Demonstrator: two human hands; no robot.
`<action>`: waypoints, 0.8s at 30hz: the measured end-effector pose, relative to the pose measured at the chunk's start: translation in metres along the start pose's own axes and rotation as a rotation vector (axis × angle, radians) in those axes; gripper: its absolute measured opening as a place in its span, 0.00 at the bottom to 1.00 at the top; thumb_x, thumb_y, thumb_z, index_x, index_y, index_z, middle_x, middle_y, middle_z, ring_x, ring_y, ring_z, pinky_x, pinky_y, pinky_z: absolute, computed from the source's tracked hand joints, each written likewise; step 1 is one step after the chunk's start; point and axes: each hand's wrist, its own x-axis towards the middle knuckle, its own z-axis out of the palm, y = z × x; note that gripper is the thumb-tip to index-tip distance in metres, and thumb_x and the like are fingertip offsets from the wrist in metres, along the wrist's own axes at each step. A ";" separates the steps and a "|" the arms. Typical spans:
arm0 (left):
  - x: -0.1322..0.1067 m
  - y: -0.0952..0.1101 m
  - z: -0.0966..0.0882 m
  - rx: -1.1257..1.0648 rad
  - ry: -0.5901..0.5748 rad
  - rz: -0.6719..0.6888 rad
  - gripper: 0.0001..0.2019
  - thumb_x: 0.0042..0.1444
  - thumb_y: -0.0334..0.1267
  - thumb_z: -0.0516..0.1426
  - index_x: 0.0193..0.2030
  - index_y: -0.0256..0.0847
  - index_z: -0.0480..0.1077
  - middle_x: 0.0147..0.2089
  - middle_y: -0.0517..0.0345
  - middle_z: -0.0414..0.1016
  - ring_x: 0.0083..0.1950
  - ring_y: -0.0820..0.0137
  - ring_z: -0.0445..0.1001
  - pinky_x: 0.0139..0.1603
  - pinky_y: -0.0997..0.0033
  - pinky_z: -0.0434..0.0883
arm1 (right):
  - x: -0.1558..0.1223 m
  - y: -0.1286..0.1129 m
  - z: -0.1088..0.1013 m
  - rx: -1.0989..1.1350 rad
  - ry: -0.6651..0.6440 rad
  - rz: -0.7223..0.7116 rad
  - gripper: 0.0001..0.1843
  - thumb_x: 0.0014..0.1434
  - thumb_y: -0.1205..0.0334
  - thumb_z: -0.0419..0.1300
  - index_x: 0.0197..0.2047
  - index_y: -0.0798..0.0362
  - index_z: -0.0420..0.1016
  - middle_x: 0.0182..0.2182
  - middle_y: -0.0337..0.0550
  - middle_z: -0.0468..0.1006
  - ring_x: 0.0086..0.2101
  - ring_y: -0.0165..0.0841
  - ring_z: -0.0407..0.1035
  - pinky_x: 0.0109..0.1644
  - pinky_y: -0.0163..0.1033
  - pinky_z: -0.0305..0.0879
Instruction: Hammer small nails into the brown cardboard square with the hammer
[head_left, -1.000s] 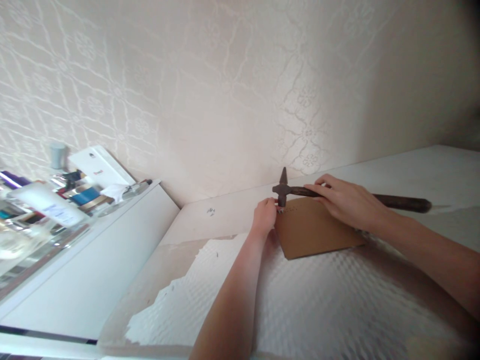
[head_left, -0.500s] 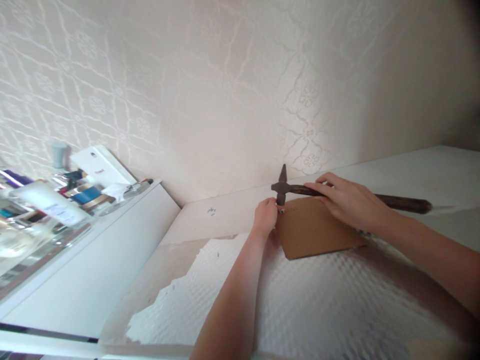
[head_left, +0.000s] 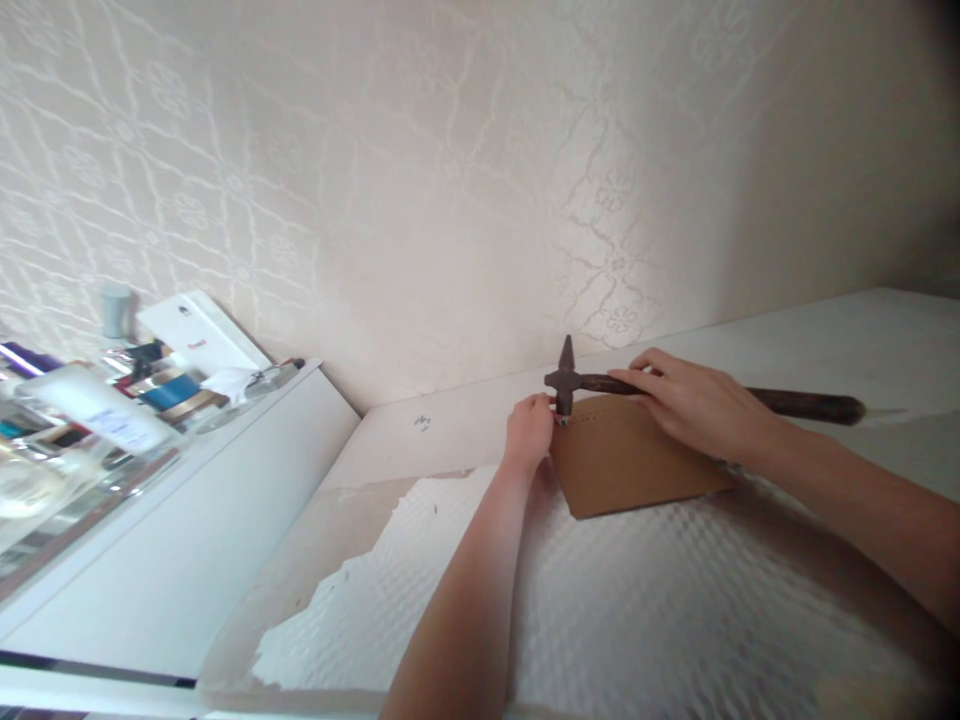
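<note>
My right hand (head_left: 694,405) grips the shaft of a dark hammer (head_left: 795,404) close to its head. The hammer head (head_left: 562,380) rests just above the corner of a brown cardboard piece (head_left: 626,462). That piece lies on a white textured surface (head_left: 637,610) with torn covering. My left hand (head_left: 529,430) is pinched shut at the cardboard's corner, right under the hammer head, holding something too small to name. A row of small dots runs along the cardboard's top edge.
A patterned wallpapered wall (head_left: 450,180) rises behind the surface. A white shelf unit (head_left: 225,470) at left carries several bottles and a white box (head_left: 196,332). Bare brown patches (head_left: 330,540) show where the covering is torn.
The hammer head lifted slightly half a second ago and has come back down onto the cardboard's corner. Both hands keep their places.
</note>
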 end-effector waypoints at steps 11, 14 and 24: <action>0.003 0.000 -0.004 0.015 0.081 -0.054 0.19 0.56 0.39 0.44 0.42 0.35 0.73 0.39 0.46 0.78 0.46 0.62 0.74 0.47 0.66 0.66 | 0.000 -0.006 0.003 0.013 0.004 -0.031 0.20 0.61 0.66 0.45 0.54 0.51 0.67 0.45 0.46 0.70 0.33 0.33 0.68 0.29 0.36 0.60; 0.004 -0.001 -0.003 0.019 0.085 -0.065 0.19 0.56 0.39 0.44 0.42 0.35 0.73 0.37 0.47 0.79 0.46 0.61 0.74 0.47 0.65 0.67 | 0.000 -0.006 0.003 0.016 0.038 -0.015 0.20 0.61 0.67 0.45 0.55 0.50 0.66 0.46 0.46 0.70 0.34 0.33 0.69 0.29 0.36 0.60; 0.004 -0.003 -0.004 0.016 0.087 -0.060 0.19 0.55 0.39 0.44 0.42 0.36 0.74 0.38 0.47 0.79 0.46 0.61 0.74 0.48 0.65 0.67 | 0.000 -0.006 0.004 0.006 0.039 -0.018 0.20 0.61 0.67 0.46 0.54 0.50 0.66 0.45 0.45 0.70 0.34 0.32 0.68 0.29 0.35 0.59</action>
